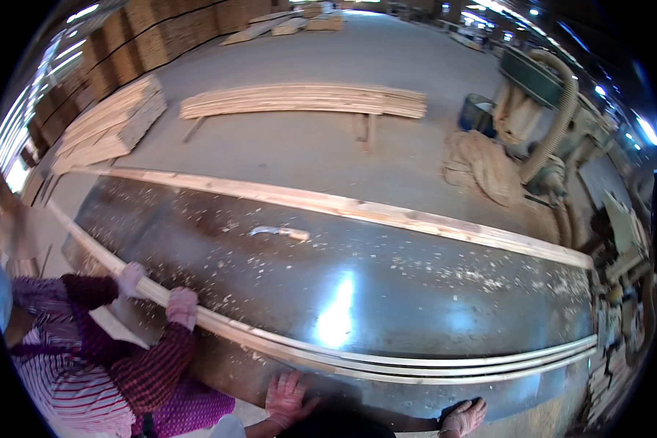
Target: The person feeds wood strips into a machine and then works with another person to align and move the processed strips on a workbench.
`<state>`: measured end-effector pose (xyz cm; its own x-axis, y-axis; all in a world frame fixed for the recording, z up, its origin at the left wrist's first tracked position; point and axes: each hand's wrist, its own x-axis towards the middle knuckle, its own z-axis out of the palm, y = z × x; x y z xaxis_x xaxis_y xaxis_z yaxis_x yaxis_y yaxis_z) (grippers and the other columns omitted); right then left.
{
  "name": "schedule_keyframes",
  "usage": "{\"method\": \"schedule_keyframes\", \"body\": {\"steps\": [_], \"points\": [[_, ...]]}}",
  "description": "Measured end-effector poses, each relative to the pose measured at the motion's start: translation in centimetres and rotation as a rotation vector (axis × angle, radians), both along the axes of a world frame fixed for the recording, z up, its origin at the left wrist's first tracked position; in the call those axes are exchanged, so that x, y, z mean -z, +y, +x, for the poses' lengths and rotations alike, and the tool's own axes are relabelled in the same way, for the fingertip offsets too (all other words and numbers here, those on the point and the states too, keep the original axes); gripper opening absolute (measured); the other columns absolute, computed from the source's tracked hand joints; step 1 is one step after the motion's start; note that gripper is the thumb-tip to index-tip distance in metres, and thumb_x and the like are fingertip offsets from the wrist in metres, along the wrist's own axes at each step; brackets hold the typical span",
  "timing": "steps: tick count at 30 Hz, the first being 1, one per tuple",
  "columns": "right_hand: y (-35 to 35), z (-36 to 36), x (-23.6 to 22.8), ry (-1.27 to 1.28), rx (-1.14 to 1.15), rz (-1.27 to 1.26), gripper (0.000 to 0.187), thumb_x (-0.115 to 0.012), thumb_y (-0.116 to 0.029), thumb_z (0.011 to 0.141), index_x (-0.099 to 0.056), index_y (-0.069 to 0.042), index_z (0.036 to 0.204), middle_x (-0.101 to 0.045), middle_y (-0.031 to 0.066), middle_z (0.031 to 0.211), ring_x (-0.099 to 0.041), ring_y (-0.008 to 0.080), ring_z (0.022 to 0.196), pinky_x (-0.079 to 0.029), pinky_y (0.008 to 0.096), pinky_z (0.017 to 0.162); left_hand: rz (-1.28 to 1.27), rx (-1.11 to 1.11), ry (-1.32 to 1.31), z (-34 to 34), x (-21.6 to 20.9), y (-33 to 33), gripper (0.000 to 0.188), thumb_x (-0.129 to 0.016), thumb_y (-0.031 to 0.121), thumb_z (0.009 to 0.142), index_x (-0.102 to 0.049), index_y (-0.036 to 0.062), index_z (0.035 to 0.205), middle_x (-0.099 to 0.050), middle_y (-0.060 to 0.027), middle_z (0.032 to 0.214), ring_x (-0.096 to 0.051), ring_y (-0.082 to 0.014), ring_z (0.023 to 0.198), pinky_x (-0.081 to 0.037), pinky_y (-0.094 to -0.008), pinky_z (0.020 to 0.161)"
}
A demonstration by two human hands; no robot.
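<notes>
My left hand (288,396), in a pinkish glove, rests on the near part of the dark metal table (387,292) with its fingers spread. My right hand (465,417), gloved too, lies farther right along the same edge, its fingers stretched out and nothing seen in them. Just beyond both hands, several long thin wooden strips (270,345) run across the table, side by side. To my left a co-worker's gloved hands (182,306) grip these strips. A hooked knife (293,233) with a pale wooden handle lies mid-table among wood shavings.
A long board (358,209) lies along the table's far edge. Past it stand a rack of stacked boards (292,98) and a lumber pile (113,124). A machine with a ribbed hose (558,102) and dust bags (474,164) is at right. The co-worker (87,365) stands close on the left.
</notes>
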<state>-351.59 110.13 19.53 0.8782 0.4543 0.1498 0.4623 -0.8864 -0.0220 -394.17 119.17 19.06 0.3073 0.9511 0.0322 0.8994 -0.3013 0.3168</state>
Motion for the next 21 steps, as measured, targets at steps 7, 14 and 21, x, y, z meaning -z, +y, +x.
{"method": "schedule_keyframes", "body": {"steps": [7,14,21], "points": [[-1.4,1.3,2.6,0.113,0.091,0.005,0.053,-0.048,-0.035,0.101,-0.042,-0.008,0.147,-0.04,0.0166,0.154,-0.032,0.0365,0.144,-0.024,0.0476,0.121,0.042,-0.014,0.096,0.0,1.1,-0.9,0.068,-0.066,0.061,0.081,-0.06,0.0142,0.13,-0.051,-0.0137,0.137,-0.045,-0.0375,0.132,-0.026,-0.0569,0.117],[-0.8,0.7,0.9,0.162,0.123,-0.012,0.052,-0.049,-0.035,0.1,-0.041,-0.011,0.145,-0.04,0.0148,0.154,-0.033,0.0341,0.145,-0.024,0.046,0.121,0.084,-0.009,0.084,-0.1,1.8,-1.4,0.073,-0.068,0.061,0.079,-0.06,0.0091,0.129,-0.052,-0.0164,0.136,-0.043,-0.0401,0.133,-0.024,-0.0604,0.117],[-1.2,0.7,1.2,0.142,0.097,0.041,0.054,-0.049,-0.036,0.1,-0.042,-0.008,0.145,-0.041,0.0161,0.154,-0.032,0.0354,0.145,-0.021,0.0459,0.123,0.044,-0.028,0.063,-0.2,1.9,-1.4,0.07,-0.064,0.062,0.082,-0.059,0.0143,0.133,-0.05,-0.0117,0.139,-0.042,-0.0357,0.135,-0.021,-0.0583,0.119]]}}
